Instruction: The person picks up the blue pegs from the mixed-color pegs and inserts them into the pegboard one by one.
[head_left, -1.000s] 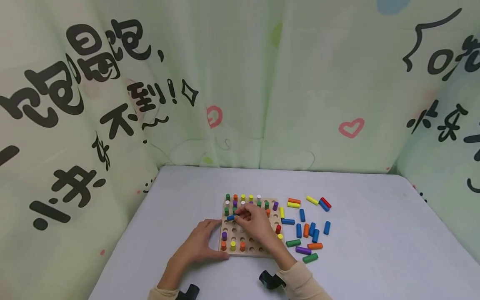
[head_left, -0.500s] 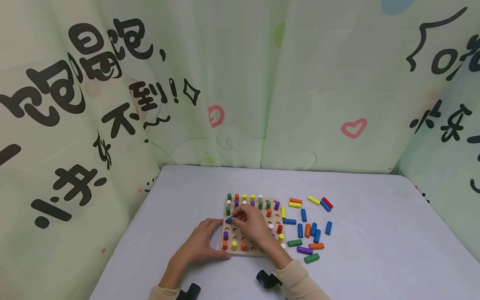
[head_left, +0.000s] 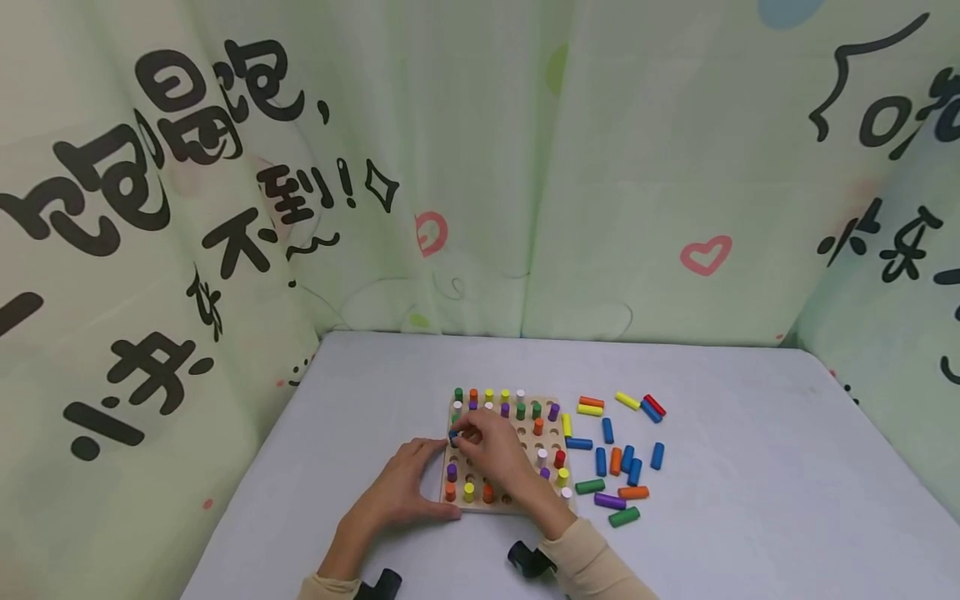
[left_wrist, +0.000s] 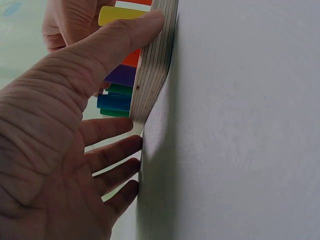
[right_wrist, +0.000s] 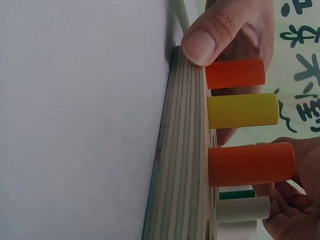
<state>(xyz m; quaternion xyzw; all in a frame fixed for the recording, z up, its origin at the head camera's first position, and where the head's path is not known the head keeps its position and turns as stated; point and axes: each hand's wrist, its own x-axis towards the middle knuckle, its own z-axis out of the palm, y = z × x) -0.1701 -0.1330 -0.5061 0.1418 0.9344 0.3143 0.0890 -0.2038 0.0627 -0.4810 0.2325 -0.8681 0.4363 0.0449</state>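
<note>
A wooden pegboard [right_wrist: 182, 150] with colored pegs standing in many of its holes lies on the table. At its left column, my right hand [head_left: 491, 447] pinches the top of a blue peg [head_left: 453, 437]. In the left wrist view that blue peg [left_wrist: 114, 102] stands upright at the board. My left hand [head_left: 401, 485] rests at the near left corner; its thumb [left_wrist: 127, 37] presses the near edge and its extended fingers touch the left side. An orange peg [right_wrist: 250, 165] and a yellow peg [right_wrist: 242, 111] stand along the near row. My right hand hides the board's middle.
Loose pegs lie right of the board: several blue, such as one blue peg [head_left: 657, 456], plus a purple peg [head_left: 610, 502], a green peg [head_left: 624, 517] and a red peg [head_left: 656, 405]. A printed curtain [head_left: 600, 208] hangs behind the white table [head_left: 750, 467].
My right hand has moved slightly left, and the blue peg has gone from tilted to roughly upright at the left column. My left hand stays at the board's corner.
</note>
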